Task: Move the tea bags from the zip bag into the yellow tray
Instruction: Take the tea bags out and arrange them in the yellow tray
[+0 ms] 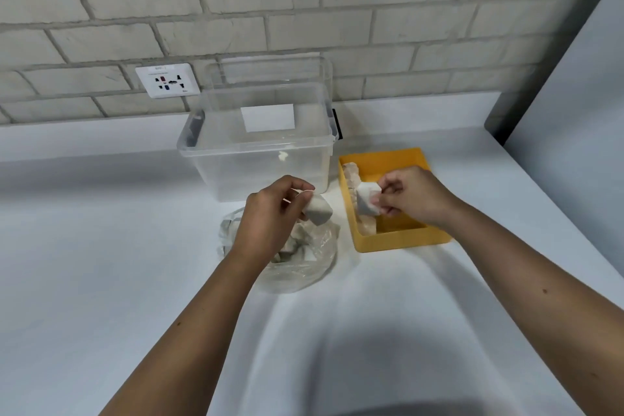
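Observation:
A clear zip bag (297, 267) lies crumpled on the white counter with several pale tea bags inside. Just above its mouth, my left hand (270, 213) pinches one tea bag (319, 211). To the right stands the yellow tray (401, 241), with several tea bags (351, 176) lined along its left side. My right hand (412, 196) hovers over the tray and grips another tea bag (366, 201) by its edge.
A large clear plastic box (256, 152) stands behind the zip bag, close to the tray's left rear corner. A wall socket (167, 80) sits on the brick wall. The counter (101, 246) ends at a wall panel on the right.

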A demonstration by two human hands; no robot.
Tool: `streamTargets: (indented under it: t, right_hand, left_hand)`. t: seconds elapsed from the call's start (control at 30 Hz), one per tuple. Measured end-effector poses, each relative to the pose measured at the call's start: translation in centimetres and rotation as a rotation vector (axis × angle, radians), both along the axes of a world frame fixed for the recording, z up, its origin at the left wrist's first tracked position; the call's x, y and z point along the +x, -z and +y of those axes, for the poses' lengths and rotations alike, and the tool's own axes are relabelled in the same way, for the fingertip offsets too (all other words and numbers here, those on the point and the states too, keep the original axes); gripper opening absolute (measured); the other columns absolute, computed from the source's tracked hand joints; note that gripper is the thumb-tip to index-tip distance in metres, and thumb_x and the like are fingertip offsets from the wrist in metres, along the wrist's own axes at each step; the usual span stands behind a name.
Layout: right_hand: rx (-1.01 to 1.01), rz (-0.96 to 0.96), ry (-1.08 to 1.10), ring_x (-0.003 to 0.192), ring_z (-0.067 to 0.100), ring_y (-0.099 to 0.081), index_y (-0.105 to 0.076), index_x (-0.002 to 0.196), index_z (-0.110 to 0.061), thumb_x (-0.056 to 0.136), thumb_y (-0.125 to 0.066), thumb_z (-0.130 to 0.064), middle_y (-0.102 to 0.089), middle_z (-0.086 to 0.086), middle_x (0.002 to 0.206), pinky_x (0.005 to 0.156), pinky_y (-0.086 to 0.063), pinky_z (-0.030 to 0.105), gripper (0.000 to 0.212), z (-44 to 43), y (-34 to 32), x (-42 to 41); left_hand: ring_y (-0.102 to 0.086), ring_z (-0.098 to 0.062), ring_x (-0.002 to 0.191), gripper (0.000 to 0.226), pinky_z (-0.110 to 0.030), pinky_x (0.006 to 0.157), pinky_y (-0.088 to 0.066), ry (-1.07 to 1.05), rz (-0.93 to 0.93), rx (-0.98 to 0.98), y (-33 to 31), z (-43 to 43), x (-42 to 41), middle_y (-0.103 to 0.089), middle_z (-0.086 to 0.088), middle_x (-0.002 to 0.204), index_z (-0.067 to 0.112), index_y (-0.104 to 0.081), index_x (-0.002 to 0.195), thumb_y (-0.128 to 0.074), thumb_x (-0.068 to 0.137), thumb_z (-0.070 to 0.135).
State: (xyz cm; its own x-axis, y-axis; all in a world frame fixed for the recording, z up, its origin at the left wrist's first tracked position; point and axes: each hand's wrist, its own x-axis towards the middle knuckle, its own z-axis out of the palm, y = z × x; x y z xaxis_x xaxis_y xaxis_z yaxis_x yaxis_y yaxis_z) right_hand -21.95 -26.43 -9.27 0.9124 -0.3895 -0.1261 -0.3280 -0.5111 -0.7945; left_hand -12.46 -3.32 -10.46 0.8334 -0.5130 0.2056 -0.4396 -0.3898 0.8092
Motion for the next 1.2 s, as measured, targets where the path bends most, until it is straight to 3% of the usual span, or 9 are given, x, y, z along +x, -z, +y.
streamTargets:
  t: [0.33,0.43,0.6,0.67,0.8,0.9,1.0,1.1,1.2]
  right_hand:
    - [0.075,0.248,-0.106,0.077,0.013,-0.063,-0.071,0.086,-0.019,0.078,-0.081,-0.023,-0.07,-0.004,0.076,0.077,-0.049,0.03,0.014,-1.9,4.0,0.7]
    - [0.019,0.32,-0.146,0.078,0.016,-0.061,-0.067,0.077,-0.025,0.075,-0.083,-0.027,-0.066,-0.008,0.073,0.075,-0.047,0.033,0.016,-1.9,4.7,1.3]
    - [-0.118,0.333,-0.111,0.087,0.022,-0.064,-0.068,0.081,-0.025,0.077,-0.081,-0.03,-0.068,-0.004,0.081,0.075,-0.049,0.033,0.014,-2.0,4.9,1.7]
    - [-0.109,0.336,-0.129,0.083,0.02,-0.062,-0.069,0.08,-0.025,0.078,-0.08,-0.028,-0.065,-0.006,0.077,0.072,-0.048,0.031,0.011,-2.2,4.7,1.8]
    - [-0.122,0.406,-0.208,0.072,0.016,-0.051,-0.057,0.06,-0.027,0.079,-0.08,-0.027,-0.052,-0.011,0.062,0.064,-0.038,0.026,0.029,-2.2,4.8,2.0]
    - [-0.143,0.402,-0.192,0.086,0.019,-0.062,-0.063,0.073,-0.027,0.075,-0.082,-0.031,-0.062,-0.008,0.076,0.068,-0.042,0.026,0.019,-2.1,5.2,2.2]
    - [-0.165,0.382,-0.186,0.09,0.018,-0.064,-0.069,0.087,-0.023,0.072,-0.084,-0.034,-0.064,-0.01,0.081,0.071,-0.046,0.025,0.025,-2.1,4.9,2.1]
    - [-0.194,0.291,-0.153,0.089,0.012,-0.063,-0.069,0.099,-0.024,0.068,-0.086,-0.036,-0.065,-0.009,0.088,0.074,-0.049,0.024,0.037,-2.5,3.6,1.8]
    - [-0.152,0.131,-0.14,0.076,-0.005,-0.058,-0.07,0.104,-0.027,0.068,-0.086,-0.037,-0.066,-0.01,0.09,0.066,-0.042,0.014,0.04,-2.5,2.2,1.6]
  left_hand:
    - [-0.068,0.0,0.067,0.014,-0.013,0.069,-0.049,0.083,0.027,0.044,1.8,-4.3,0.6,-0.068,0.016,0.075,0.031,-0.069,0.099,-0.066,0.094,0.019]
    - [-0.069,0.0,0.071,0.017,-0.013,0.07,-0.05,0.096,0.041,0.057,2.0,-4.7,0.8,-0.069,0.015,0.079,0.034,-0.067,0.102,-0.066,0.093,0.018]
    - [-0.065,-0.002,0.075,0.019,-0.007,0.067,-0.045,0.07,0.065,0.067,2.4,-4.9,1.2,-0.066,0.016,0.081,0.035,-0.068,0.102,-0.07,0.091,0.02]
    - [-0.064,-0.002,0.076,0.02,-0.005,0.067,-0.043,0.061,0.07,0.068,2.5,-5.0,1.4,-0.064,0.016,0.081,0.034,-0.068,0.103,-0.07,0.09,0.019]
    - [-0.064,-0.003,0.078,0.02,-0.011,0.069,-0.045,0.068,0.075,0.086,2.7,-5.0,1.5,-0.063,0.015,0.082,0.033,-0.068,0.105,-0.069,0.091,0.02]
    - [-0.064,-0.002,0.079,0.019,-0.01,0.069,-0.045,0.073,0.082,0.095,2.7,-5.3,1.3,-0.063,0.015,0.083,0.032,-0.068,0.106,-0.069,0.091,0.021]
    - [-0.062,0.0,0.077,0.018,-0.004,0.066,-0.042,0.078,0.088,0.091,2.7,-5.4,1.3,-0.065,0.014,0.082,0.03,-0.069,0.105,-0.07,0.09,0.02]
    - [-0.064,-0.002,0.073,0.017,-0.005,0.066,-0.043,0.089,0.125,0.072,2.6,-5.6,1.4,-0.068,0.01,0.082,0.03,-0.07,0.103,-0.071,0.09,0.02]
    - [-0.065,-0.003,0.067,0.015,-0.015,0.069,-0.048,0.109,0.178,0.04,2.3,-6.4,1.5,-0.069,0.01,0.078,0.029,-0.072,0.1,-0.071,0.089,0.019]
